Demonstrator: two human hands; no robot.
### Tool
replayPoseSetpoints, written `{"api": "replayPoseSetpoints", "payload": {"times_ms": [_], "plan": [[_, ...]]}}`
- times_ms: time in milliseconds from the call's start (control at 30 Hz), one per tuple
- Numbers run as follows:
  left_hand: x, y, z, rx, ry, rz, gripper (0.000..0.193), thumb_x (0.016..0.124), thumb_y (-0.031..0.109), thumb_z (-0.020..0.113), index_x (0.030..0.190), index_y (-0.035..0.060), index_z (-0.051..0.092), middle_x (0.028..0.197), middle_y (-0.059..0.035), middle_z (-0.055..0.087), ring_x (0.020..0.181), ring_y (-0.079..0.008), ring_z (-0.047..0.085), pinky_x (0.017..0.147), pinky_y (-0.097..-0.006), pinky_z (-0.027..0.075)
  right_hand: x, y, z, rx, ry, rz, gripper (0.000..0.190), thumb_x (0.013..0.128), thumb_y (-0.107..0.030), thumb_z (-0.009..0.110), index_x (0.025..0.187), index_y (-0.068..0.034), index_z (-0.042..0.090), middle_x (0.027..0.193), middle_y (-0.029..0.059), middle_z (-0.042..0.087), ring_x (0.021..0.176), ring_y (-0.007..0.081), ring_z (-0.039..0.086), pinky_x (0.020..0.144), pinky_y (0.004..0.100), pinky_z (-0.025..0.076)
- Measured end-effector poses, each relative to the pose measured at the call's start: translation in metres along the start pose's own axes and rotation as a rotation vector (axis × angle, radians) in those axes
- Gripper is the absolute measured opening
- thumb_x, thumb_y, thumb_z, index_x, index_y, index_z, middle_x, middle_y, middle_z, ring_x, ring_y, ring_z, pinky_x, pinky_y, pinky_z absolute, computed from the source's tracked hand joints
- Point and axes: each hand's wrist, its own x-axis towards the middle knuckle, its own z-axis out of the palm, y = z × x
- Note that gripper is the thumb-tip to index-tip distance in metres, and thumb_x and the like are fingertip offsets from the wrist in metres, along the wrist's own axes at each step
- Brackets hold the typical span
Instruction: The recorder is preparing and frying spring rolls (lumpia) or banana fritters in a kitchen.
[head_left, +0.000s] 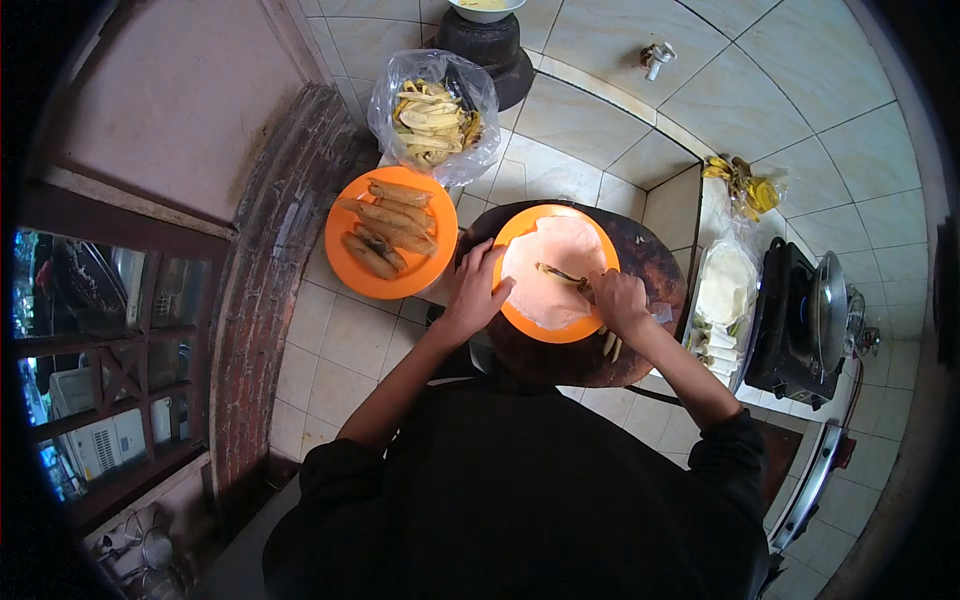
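Observation:
An orange plate (559, 334) rests on a round, dark wooden board (660, 259) in front of me. Spread over the plate is a thin, pale wrapper sheet (551, 240) with an uneven edge. My left hand (476, 289) holds the plate's left rim, its thumb over the edge. In the fingers of my right hand (621, 304), above the sheet's right side, is a slender, dark, curved item (561, 274); its kind is unclear. Left of the board, a second orange plate (339, 251) bears several rolled, filled wrappers (390, 217).
Banana peels (431, 120) fill a clear plastic bag behind the second plate. At right lie a stack of white wrapper sheets (726, 281) and a black gas stove (784, 330) with a visible blue flame and a pan (829, 315). A tap (658, 58) projects from the tiled wall.

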Motion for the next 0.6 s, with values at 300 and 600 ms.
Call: {"api": "replayPoseSetpoints", "payload": {"times_ms": [300,600], "plan": [[0.000,0.002,-0.001,0.017,-0.005,-0.009,0.053,0.081,0.020,0.064,0.127,0.0031,0.043,0.130,-0.0192,0.040,0.117,-0.0368,0.042,0.100,-0.0442,0.034,0.011,-0.002,0.024,0.121,0.324,-0.074,0.019,0.078,-0.027,0.060,0.079,-0.009,0.054,0.063,0.0093,0.061,0.057,0.0219,0.064,0.048,0.0335,0.050],[0.000,0.002,-0.002,0.026,-0.008,-0.004,0.053,0.081,0.020,0.064,0.127,0.0026,0.043,0.130,-0.0200,0.040,0.116,-0.0374,0.042,0.100,-0.0447,0.034,0.020,-0.021,0.009,0.194,0.265,-0.037,0.023,0.082,-0.031,0.055,0.084,-0.009,0.058,0.069,0.0108,0.064,0.063,0.0208,0.066,0.055,0.0333,0.053]]}}
